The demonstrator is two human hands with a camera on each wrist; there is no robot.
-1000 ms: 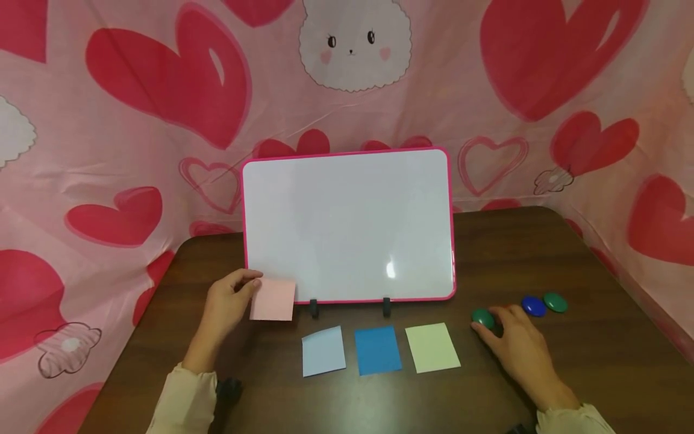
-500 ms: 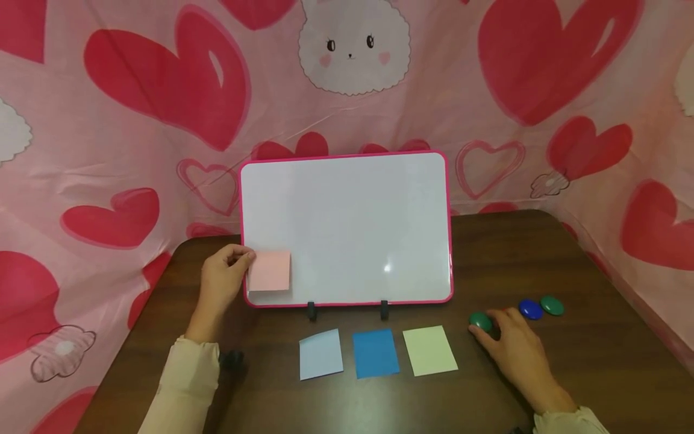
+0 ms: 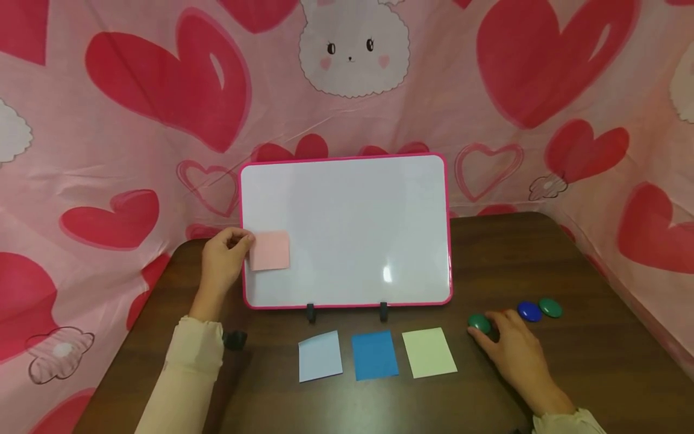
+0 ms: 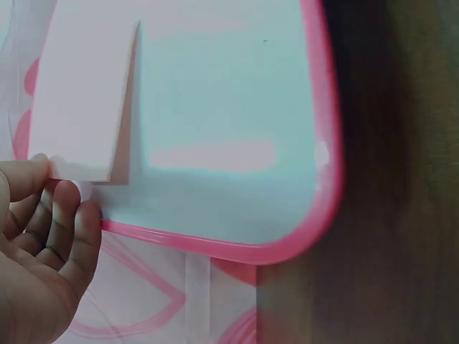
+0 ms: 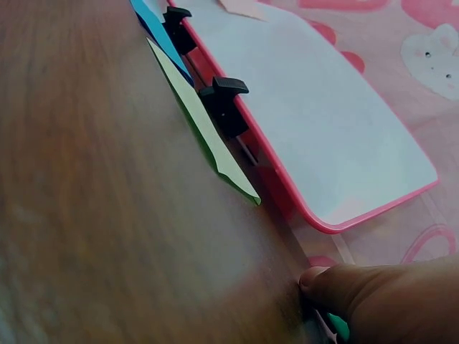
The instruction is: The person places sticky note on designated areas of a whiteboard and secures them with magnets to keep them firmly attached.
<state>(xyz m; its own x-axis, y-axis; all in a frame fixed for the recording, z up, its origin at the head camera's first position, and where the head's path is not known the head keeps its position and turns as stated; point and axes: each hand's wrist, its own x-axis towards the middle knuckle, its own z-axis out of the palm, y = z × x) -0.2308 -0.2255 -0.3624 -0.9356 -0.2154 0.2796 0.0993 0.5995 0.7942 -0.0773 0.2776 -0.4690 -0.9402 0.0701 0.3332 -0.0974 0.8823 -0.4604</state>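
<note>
My left hand [image 3: 223, 256] pinches a pink sticky note [image 3: 270, 251] by its left edge, thumb against fingers. The note lies over the lower left of the white, pink-framed whiteboard [image 3: 347, 229]. In the left wrist view, one edge of the pink note [image 4: 82, 93] stands off the board surface [image 4: 215, 93]. My right hand [image 3: 517, 355] rests on the table with thumb and forefinger around a green round magnet [image 3: 479, 323]. A bit of red shows under those fingers. In the right wrist view the thumb [image 5: 337, 283] covers most of the green magnet [image 5: 338, 326].
Light blue [image 3: 320, 356], blue [image 3: 375, 355] and pale green sticky notes [image 3: 429, 352] lie in a row before the board. Black stand feet [image 3: 311, 313] hold its lower edge. A blue magnet [image 3: 529, 311] and another green magnet [image 3: 550, 308] lie beyond my right hand.
My left hand has carried the pink note up from below the board's lower left corner to higher on its left side. My right hand has stayed at the green magnet.
</note>
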